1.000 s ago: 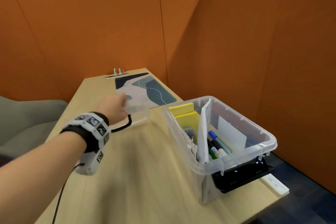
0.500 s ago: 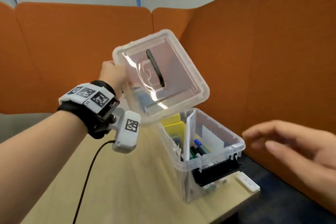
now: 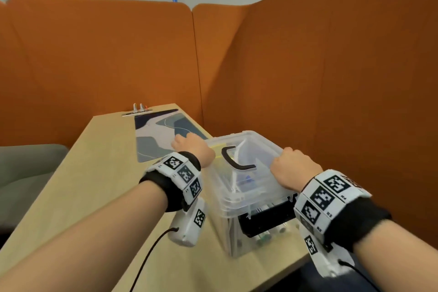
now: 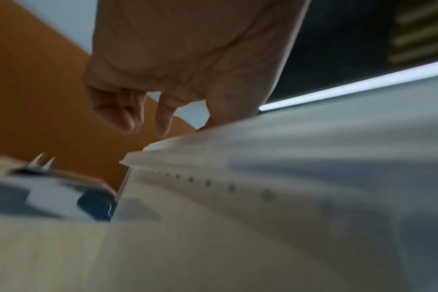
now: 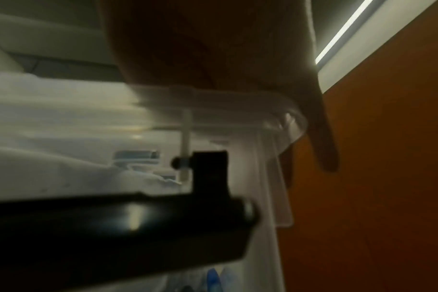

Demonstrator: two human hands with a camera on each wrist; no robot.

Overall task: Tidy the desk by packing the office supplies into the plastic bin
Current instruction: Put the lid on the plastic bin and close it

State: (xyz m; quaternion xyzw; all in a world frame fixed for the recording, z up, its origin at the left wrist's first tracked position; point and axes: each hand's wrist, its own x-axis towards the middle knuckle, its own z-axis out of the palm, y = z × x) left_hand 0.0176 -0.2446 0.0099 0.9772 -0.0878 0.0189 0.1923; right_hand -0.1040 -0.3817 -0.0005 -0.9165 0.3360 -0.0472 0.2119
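The clear plastic bin (image 3: 237, 227) stands at the desk's right edge, with its clear lid (image 3: 258, 173) lying on top, black handle (image 3: 237, 161) up. Markers and papers show dimly through the walls. My left hand (image 3: 192, 147) rests against the lid's far left corner (image 4: 238, 142); in the left wrist view its fingers (image 4: 128, 116) hang loosely curled past the corner and hold nothing. My right hand (image 3: 291, 168) lies palm-down on the lid's near right corner (image 5: 213, 102), with one finger (image 5: 325, 150) bent down over the rim.
A black latch (image 3: 265, 218) hangs down on the bin's near end. A patterned desk mat (image 3: 156, 140) lies behind my left hand, with a cable outlet (image 3: 139, 109) at the desk's far edge. Orange partitions (image 3: 308, 66) wall in the back and right.
My left hand lifted the lid off the desk and brought it down onto the bin. My right hand came in from the right and landed on the lid.
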